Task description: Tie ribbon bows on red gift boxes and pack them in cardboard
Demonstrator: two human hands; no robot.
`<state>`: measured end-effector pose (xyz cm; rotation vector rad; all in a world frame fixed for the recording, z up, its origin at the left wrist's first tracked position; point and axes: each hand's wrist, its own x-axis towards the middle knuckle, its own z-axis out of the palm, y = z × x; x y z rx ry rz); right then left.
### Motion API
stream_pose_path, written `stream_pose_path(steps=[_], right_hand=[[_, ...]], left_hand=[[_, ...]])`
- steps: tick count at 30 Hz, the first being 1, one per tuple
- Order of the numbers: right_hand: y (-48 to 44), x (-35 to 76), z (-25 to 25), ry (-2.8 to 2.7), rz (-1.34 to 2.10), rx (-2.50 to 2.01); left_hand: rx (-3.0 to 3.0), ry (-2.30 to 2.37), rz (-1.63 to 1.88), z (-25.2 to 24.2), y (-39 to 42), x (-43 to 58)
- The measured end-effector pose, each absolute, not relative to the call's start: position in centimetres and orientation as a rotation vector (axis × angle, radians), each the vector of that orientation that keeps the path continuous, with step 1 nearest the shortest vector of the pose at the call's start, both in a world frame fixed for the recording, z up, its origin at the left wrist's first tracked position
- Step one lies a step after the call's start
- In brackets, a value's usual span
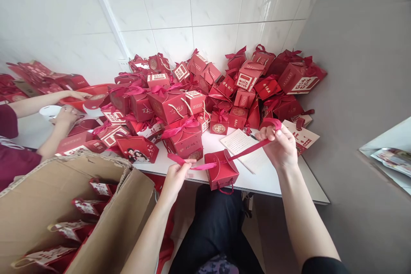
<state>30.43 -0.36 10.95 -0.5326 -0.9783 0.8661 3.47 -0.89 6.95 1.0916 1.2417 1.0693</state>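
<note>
Here's the small red box [221,175], right between my two hands at the near edge of the white table [272,180], its flaps folded together on top and a twisted cord handle [226,191] drooping on the side facing me. Across that top runs the red ribbon [248,149], and I've got both ends! My left hand [177,174] pinches one end low, just beside the box; my right hand [280,143] is closed round the other, higher up, a loop curling over the fingers, that stretch drawn nearly straight. Between box and right hand, beneath the ribbon, lies a written sheet [236,141]. Just beyond my left hand sits a larger box with a pink bow [183,141], and past both hands, what a heap of red boxes [245,75], right up against the tiled wall [215,4]! Nearer me, left of my left hand, stands an open cardboard carton [141,192] with red packets [86,207] inside. Farther left, a co-worker's hand [68,115] is beside a white bowl [49,112].
</note>
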Motion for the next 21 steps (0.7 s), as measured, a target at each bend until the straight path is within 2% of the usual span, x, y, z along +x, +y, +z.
stream_pose_path(steps=[6,15,21], right_hand=[[0.2,29.8,11.0,-1.092,0.871,-0.606],[-0.5,29.9,10.7,-1.137,0.879,-0.594],[-1.3,29.7,11.8,-1.238,0.849,-0.651]], left_hand=[[0.994,0.898,1.381,7.7,-1.1,4.0],[1.655,1.422,1.655,8.3,-0.7,3.1],[1.051,1.280,1.903,8.0,0.3,3.5]])
